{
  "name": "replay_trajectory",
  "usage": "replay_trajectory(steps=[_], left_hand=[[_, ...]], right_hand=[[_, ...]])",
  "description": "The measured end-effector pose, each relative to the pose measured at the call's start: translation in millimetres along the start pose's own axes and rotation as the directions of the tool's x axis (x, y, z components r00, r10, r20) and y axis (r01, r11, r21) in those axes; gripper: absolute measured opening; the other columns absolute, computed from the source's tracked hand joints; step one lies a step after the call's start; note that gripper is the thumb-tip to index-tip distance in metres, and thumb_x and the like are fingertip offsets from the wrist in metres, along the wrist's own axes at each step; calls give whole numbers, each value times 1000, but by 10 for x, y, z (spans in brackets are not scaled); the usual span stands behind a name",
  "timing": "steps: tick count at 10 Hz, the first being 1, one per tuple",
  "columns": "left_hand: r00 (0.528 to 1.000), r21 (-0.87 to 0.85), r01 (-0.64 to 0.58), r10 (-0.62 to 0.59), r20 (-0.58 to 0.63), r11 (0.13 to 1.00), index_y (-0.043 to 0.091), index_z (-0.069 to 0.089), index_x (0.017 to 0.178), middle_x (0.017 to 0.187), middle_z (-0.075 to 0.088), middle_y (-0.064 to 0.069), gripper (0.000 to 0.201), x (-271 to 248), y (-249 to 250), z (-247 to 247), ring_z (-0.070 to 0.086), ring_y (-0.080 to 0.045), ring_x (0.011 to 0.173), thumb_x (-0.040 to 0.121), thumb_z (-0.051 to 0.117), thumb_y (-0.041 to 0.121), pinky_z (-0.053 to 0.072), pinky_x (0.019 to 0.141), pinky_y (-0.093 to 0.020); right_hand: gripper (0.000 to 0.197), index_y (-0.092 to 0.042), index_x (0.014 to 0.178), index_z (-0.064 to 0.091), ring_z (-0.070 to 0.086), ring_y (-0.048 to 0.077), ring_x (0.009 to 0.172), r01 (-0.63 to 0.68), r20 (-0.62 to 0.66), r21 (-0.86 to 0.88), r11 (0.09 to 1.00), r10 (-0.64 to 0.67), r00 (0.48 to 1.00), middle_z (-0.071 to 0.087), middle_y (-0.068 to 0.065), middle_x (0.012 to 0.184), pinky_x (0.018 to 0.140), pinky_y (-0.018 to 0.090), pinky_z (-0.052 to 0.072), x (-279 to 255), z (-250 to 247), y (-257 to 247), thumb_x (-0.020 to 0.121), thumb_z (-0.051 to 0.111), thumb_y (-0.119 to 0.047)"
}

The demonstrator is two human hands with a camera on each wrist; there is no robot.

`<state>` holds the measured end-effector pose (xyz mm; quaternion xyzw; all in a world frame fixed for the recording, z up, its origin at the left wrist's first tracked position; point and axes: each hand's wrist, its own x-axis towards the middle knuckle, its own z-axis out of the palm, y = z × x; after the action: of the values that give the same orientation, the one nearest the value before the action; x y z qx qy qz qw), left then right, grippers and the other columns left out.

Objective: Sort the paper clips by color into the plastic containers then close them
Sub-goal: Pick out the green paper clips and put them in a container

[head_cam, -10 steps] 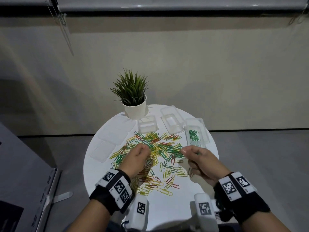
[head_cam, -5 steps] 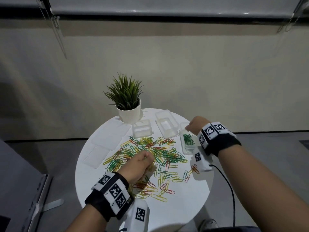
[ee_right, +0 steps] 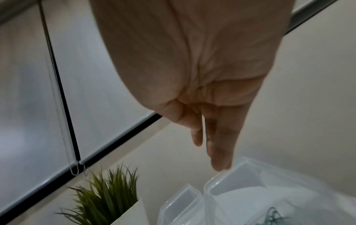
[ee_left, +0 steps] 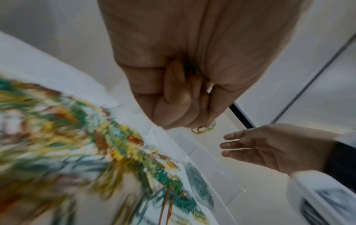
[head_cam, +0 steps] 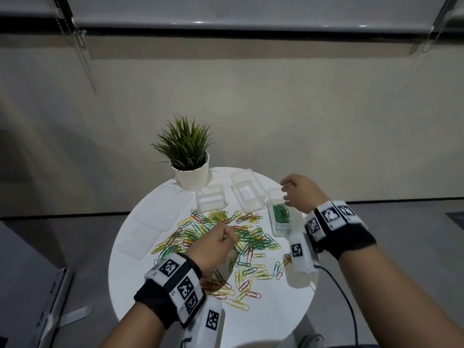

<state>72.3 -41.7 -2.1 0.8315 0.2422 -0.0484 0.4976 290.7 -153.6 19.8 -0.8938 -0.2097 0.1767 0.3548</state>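
Note:
Red, yellow and green paper clips (head_cam: 226, 232) lie in a heap mid-table. Behind the heap stand three clear plastic containers. The right container (head_cam: 286, 231) holds green clips (head_cam: 281, 213); the middle container (head_cam: 236, 177) and left container (head_cam: 212, 202) look empty. My right hand (head_cam: 298, 194) hovers over the far end of the right container (ee_right: 231, 182), its fingers (ee_right: 219, 152) straight and holding nothing. My left hand (head_cam: 218, 244) is over the heap with curled fingers. It holds a green clip (ee_left: 189, 68) in the fist and pinches yellow clips (ee_left: 204, 129) at the fingertips.
A potted plant (head_cam: 188, 156) stands at the back left of the round white table (head_cam: 276, 310). Clear lids (head_cam: 148, 238) lie flat at the left edge. Loose clips spread toward the front edge. A cable hangs off the right side.
My right hand left the heap, travelled right and back to the green-clip container, and its fingers are now spread over it. My left hand stayed over the heap.

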Motion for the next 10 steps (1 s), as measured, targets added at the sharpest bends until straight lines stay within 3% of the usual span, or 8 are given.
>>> replay_trajectory(steps=[1,2,3,4,6,7,9,10], left_hand=[[998,204,-51,58,-29,978,15,48,99,80,52,4,16,228,328,-9,48,-9,68,102,35,24,39,60,-24],[995,413,-46,77,-57,909,3,46,114,97,60,-11,23,599,664,86,58,-26,85,101,33,17,42,73,-34],[989,560,-59,124,-79,826,-1,44,119,109,62,-17,24,886,948,301,62,-32,100,97,38,9,42,73,-33],[985,608,-76,154,-77,790,-4,44,124,120,58,-20,30,1072,1110,534,60,-33,111,96,40,7,46,84,-36],[997,614,79,-46,-69,786,-1,57,123,129,57,-18,31,1248,1206,791,56,-33,119,95,46,6,46,100,-42],[999,719,46,-34,-31,693,-1,59,121,127,59,-18,29,1333,1192,785,57,-33,117,96,45,7,48,97,-41],[986,682,-82,159,-52,727,6,60,114,118,64,-12,26,1099,1226,514,61,-28,107,89,55,9,48,86,-32],[966,574,-100,217,-139,813,22,56,121,123,62,2,31,753,1030,296,59,-21,110,92,51,12,47,95,-34]], right_hand=[[31,-13,119,58,58,27,109,63,-87,-51,997,-67,994,60,9,124,96,35,47,-387,-93,170,93,41,-6],[44,-12,140,41,46,22,128,92,21,-235,968,-90,996,45,7,144,104,31,37,-665,-33,350,96,45,-13],[53,-15,148,28,32,20,139,122,77,-322,939,-103,992,25,0,157,112,34,31,-690,102,498,99,44,-21],[57,-22,150,22,41,22,133,119,29,-265,957,-116,993,34,0,153,104,37,40,-686,143,547,98,45,-24],[55,-36,143,27,61,27,102,103,-40,-242,965,-116,992,61,2,121,79,33,48,-685,153,550,92,45,-26],[50,-34,139,32,61,28,101,90,-41,-261,961,-104,994,63,3,118,79,36,51,-675,136,554,91,44,-26],[59,-19,145,27,43,24,129,68,-45,-179,982,-77,996,38,2,145,97,40,43,-854,94,595,93,54,-29],[33,-19,126,48,48,21,118,143,-119,-184,972,-166,979,47,-1,127,89,35,46,-1013,119,709,93,54,-21]])
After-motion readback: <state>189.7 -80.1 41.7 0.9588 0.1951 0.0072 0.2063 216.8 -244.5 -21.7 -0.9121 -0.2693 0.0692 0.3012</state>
